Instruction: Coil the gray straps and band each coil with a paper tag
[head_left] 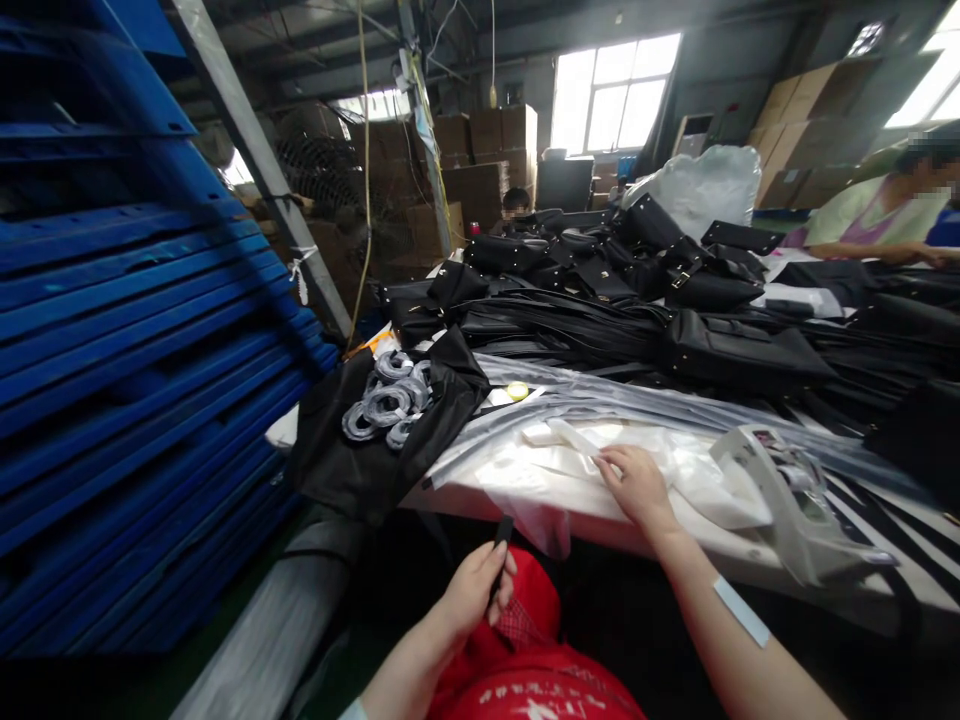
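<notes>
My left hand (478,582) is closed around a short black strap (504,535), held in front of my red apron below the table edge. Over the white-covered table, my right hand (636,486) pinches the end of a thin whitish strip (574,438) between thumb and fingers. Beneath and beside this hand lies crumpled translucent plastic (697,470). To its right stands a pale plastic frame (776,500) that looks like a tape dispenser. A small yellow roll (517,391) rests behind the strip.
Clear coils (388,403) lie on black cloth (345,440) at the left. Black bags (739,350) and long black straps (555,320) cover the table's back. Stacked blue pallets (135,380) rise on the left. A co-worker (870,215) works at the right; another person is behind the bags.
</notes>
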